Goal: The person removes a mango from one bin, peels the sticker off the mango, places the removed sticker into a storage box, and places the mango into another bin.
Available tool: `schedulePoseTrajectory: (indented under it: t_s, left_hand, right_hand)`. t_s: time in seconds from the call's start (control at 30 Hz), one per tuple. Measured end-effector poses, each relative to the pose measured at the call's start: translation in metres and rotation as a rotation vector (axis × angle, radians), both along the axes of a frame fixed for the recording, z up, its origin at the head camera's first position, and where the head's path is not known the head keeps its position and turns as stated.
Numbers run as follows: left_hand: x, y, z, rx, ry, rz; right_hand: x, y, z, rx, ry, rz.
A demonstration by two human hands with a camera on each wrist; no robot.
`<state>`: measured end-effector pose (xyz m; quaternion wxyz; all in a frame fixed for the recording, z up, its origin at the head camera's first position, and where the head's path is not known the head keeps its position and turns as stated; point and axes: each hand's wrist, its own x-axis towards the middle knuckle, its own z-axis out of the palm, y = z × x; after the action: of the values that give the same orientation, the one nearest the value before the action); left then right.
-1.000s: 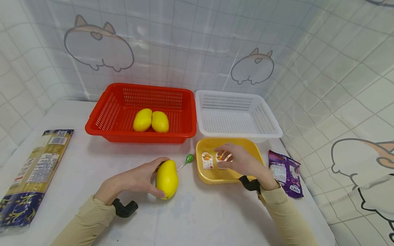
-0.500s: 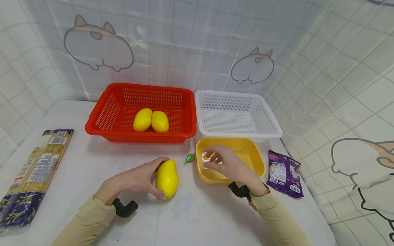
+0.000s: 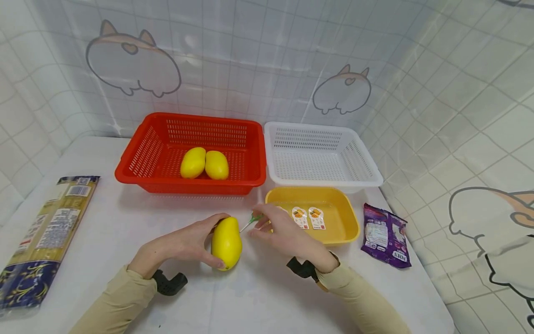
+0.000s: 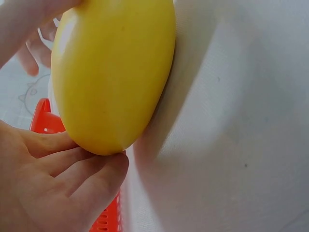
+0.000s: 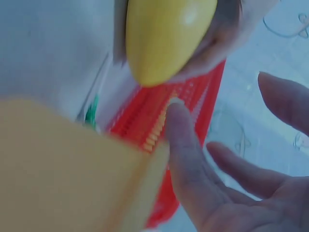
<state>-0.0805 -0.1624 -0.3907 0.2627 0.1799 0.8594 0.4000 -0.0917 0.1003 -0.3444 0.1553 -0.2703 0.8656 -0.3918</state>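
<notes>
A yellow mango (image 3: 226, 243) lies on the table, held between the thumb and fingers of my left hand (image 3: 185, 243). The left wrist view shows the left fingers (image 4: 91, 179) against one end of the mango. My right hand (image 3: 288, 232) is over the near-left rim of the yellow tray (image 3: 340, 227), above a green lollipop (image 3: 247, 226) that it partly covers. In the right wrist view the fingers are spread with nothing seen between them. Several small stickers printed with orange fruit, such as one sticker (image 3: 316, 218), lie in the tray; one is mostly hidden by the right hand.
Behind stand a red basket (image 3: 196, 188) with two yellow mangoes (image 3: 217, 165) and a white basket (image 3: 325, 183). At the left lies a long noodle-like pack (image 3: 50, 236); at the right, a purple snack bag (image 3: 385, 235).
My right hand has moved left out of the yellow tray to its left rim, over the lollipop, uncovering stickers. The left hand and its mango have stayed in place.
</notes>
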Motion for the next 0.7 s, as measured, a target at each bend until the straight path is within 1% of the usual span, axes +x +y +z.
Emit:
schedulePoseTrajectory:
  t_s: [0.13,0.3,0.57,0.7]
  left_hand:
    - [0.0,0.0,-0.001,0.008,0.014,-0.007]
    - [0.002,0.0,-0.002,0.01,0.028,-0.017]
    - [0.001,0.0,-0.001,0.009,0.037,-0.016]
    - [0.001,0.001,-0.001,0.003,0.036,-0.02]
  right_hand:
    - [0.002,-0.011,-0.005,-0.004,-0.045,0.026]
    - [0.005,-0.021,-0.012,0.037,-0.095,0.044]
    - [0.008,-0.032,-0.026,0.091,-0.071,0.094]
    - [0.008,-0.033,-0.032,0.119,-0.078,0.109]
